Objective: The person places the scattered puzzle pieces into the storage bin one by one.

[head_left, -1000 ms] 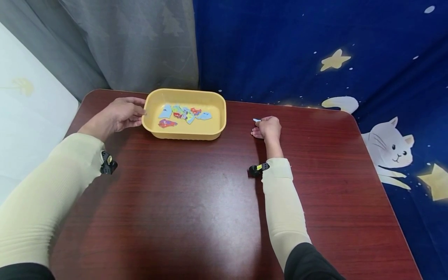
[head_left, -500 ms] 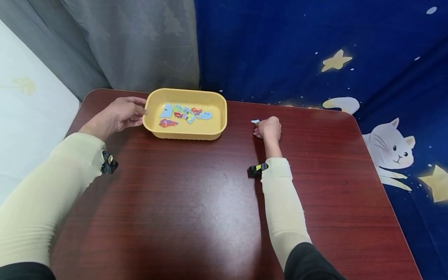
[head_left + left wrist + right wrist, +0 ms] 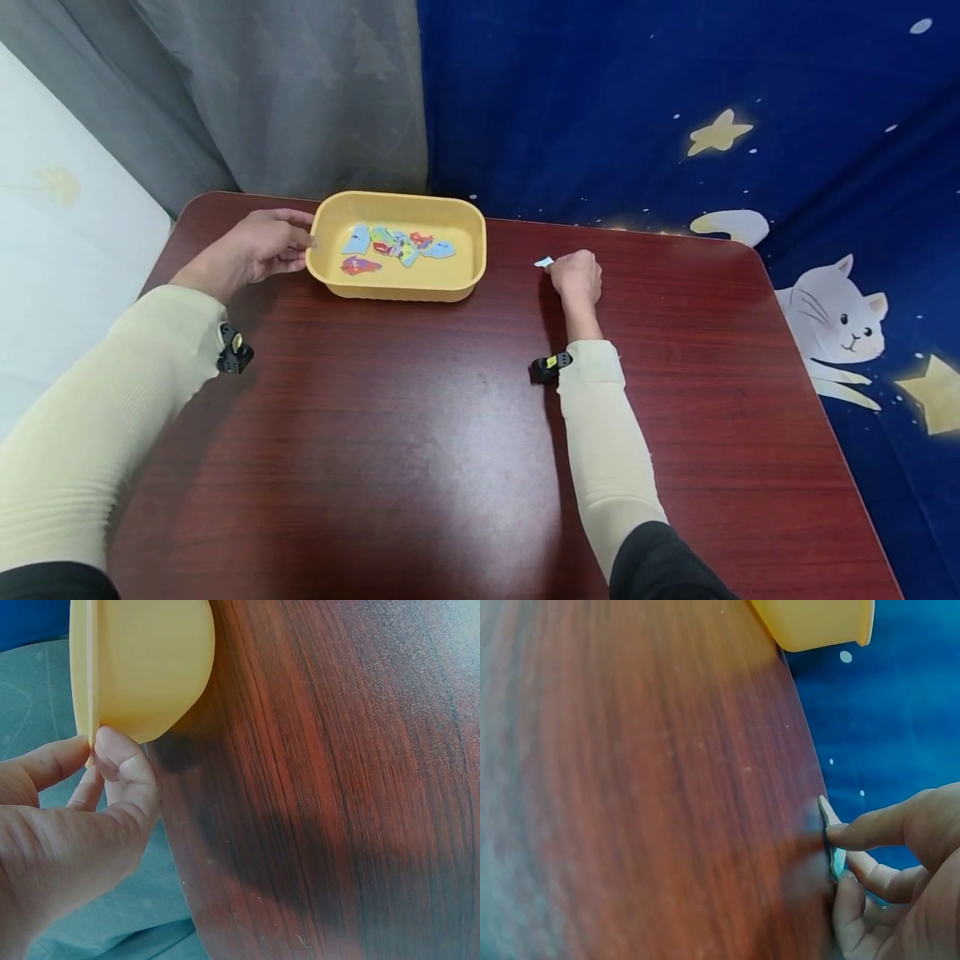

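A yellow plastic tub (image 3: 405,292) stands near the back of the table. Inside it lie several flat, irregular puzzle pieces (image 3: 360,265) in light blue, green, red and purple. My left hand (image 3: 273,246) grips the tub's left rim, thumb and fingers on either side of it, as the left wrist view (image 3: 92,697) confirms with the rim (image 3: 92,675) between them. To the right of the tub, my right hand (image 3: 576,275) pinches a small light-blue puzzle piece (image 3: 543,262) close over the tabletop. In the right wrist view this puzzle piece (image 3: 836,855) is seen nearly edge-on between the fingertips.
The dark red wooden table (image 3: 420,433) has its back edge close behind the tub. Beyond it hang a grey curtain (image 3: 315,100) and a blue curtain (image 3: 570,108) printed with stars and a white cat. A white surface (image 3: 60,233) stands at the left.
My right hand has tilted slightly, and the pinched puzzle piece has shifted a little left and toward me. The left hand and the tub stay practically where they were.
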The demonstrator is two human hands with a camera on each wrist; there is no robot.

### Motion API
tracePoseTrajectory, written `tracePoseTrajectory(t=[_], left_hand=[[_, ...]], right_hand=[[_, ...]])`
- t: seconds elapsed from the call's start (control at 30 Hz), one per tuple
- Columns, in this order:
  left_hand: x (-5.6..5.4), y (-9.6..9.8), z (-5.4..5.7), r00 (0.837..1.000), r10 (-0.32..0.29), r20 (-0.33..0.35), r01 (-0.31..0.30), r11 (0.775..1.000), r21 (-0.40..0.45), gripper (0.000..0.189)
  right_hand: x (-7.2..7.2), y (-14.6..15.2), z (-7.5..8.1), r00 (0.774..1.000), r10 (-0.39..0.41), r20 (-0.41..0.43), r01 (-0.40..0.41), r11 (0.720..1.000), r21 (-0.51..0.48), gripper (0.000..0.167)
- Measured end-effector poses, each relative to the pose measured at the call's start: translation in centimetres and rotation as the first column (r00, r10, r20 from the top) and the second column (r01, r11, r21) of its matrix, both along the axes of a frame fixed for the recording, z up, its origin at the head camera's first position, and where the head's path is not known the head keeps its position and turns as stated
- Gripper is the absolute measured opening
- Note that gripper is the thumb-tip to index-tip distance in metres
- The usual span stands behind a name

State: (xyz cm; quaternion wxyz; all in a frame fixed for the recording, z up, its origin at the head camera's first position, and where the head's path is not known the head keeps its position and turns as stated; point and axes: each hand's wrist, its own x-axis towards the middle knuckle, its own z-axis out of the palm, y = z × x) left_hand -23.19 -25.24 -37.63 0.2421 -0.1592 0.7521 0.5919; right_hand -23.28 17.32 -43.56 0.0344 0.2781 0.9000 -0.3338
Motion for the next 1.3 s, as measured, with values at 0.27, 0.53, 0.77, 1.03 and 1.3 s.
tracePoseTrajectory(t=[0.27,0.53,0.77,1.03,1.3], left_hand=[[0.1,-0.1,0.1,1.000,-0.008,0.001,0.008,1.000,-0.009,0.048],[0.2,-0.1,0.1,1.000,-0.010,-0.006,0.010,0.999,-0.033,0.049],[0.2,-0.1,0.1,1.000,-0.014,-0.009,0.014,0.999,-0.036,0.050],[0.1,-0.1,0.1,1.000,-0.015,-0.011,0.014,0.999,-0.035,0.049],[0.1,0.0,0.1,1.000,-0.011,-0.005,0.011,1.000,-0.023,0.050]], right_hand=[[-0.2,0.1,0.4,1.000,0.017,-0.023,-0.019,0.997,-0.079,0.010],[-1.0,0.6,0.8,0.995,0.013,-0.095,-0.047,0.928,-0.369,0.027],[-1.9,1.0,2.0,0.996,-0.019,-0.089,-0.022,0.900,-0.435,0.019],[-2.6,0.4,3.7,0.987,-0.009,-0.158,-0.066,0.884,-0.463,0.023],[-3.6,-1.3,5.1,0.973,0.025,-0.229,-0.136,0.866,-0.482,0.025]])
